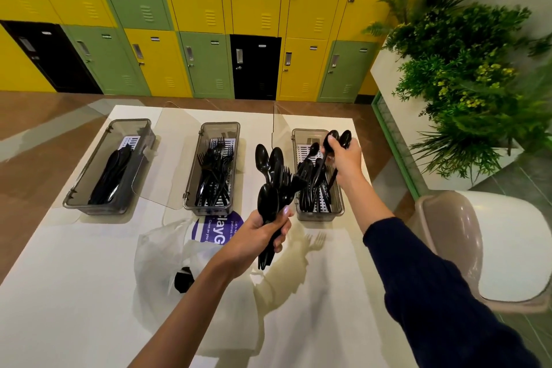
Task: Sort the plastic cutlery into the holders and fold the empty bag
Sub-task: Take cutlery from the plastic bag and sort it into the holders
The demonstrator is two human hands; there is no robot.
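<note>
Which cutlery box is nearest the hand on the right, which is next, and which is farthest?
1. Spoon holder, on the right; the right hand, gripping spoons, is over it.
2. Fork holder, in the middle.
3. Left holder, at the far left.

A bank of metal lockers [194,9] in yellow, green and black fills the far wall in two rows. Below it runs a glossy brown floor [44,116], with grey-green tiles [531,176] at the right. A white table [59,293] stands in front, a beige-and-white shell chair [493,248] by its right edge. A white planter [388,75] holds leafy green plants [463,75]
</note>
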